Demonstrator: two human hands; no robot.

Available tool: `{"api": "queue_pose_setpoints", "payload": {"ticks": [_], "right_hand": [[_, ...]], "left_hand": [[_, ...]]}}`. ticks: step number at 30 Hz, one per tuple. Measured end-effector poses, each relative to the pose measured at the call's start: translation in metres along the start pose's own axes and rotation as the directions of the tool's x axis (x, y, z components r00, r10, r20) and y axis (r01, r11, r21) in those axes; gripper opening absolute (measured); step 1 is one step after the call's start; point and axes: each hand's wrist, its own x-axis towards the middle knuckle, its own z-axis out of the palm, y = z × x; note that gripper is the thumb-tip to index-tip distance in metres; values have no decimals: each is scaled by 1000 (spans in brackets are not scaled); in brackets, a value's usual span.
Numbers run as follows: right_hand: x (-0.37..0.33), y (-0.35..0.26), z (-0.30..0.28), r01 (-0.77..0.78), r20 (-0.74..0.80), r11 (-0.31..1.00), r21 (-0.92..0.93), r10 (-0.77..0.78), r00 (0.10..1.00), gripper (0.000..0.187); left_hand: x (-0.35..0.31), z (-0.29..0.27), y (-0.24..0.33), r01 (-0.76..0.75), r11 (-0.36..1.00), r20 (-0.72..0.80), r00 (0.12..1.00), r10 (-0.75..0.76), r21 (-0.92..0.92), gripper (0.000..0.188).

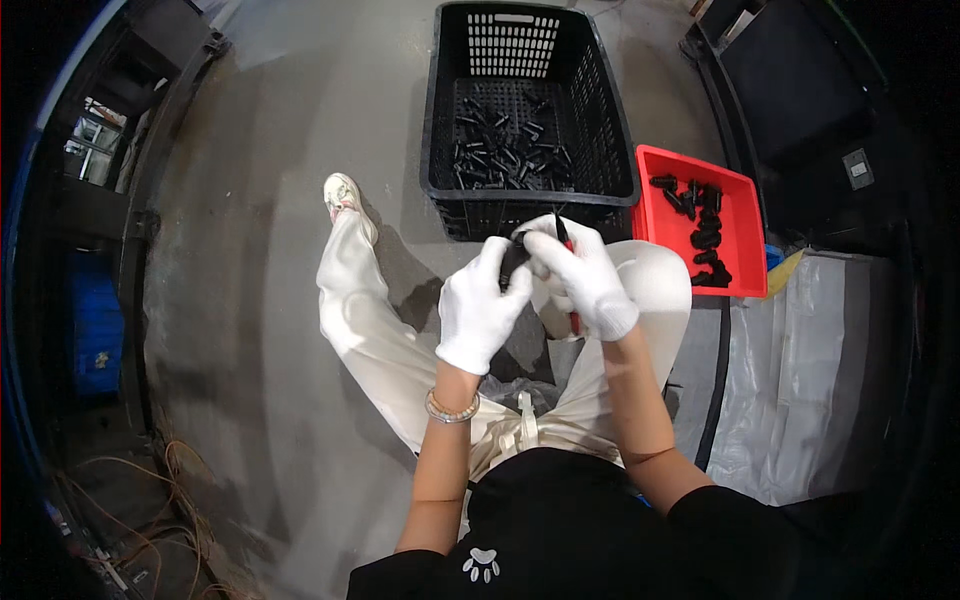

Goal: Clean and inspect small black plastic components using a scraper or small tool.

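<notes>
Both my hands wear white gloves and meet above my lap, just in front of a black crate. My left hand [478, 312] is closed around a small black cylindrical part [513, 262], which it holds tilted up. A slim tool with a red handle [575, 323] and a dark pointed tip [560, 226] is gripped in my right hand [588, 280]. The right fingertips touch the top end of the black part. Most of the tool's handle is hidden by the glove, so its exact kind does not show.
The black plastic crate [530, 208] stands ahead on the grey floor, with many loose black parts [510, 150] inside. Against its right side sits a red bin [745, 225] holding more of them. Silvery sheeting [790, 380] lies at right; orange cables [180, 480] lie at lower left.
</notes>
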Motion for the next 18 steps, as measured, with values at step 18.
{"api": "queue_pose_setpoints", "payload": {"ticks": [18], "right_hand": [[12,75,23,80,-51,994,-74,-84,995,25]], "left_hand": [[-18,28,-43,363,529,83,874,-480,-767,41]]}}
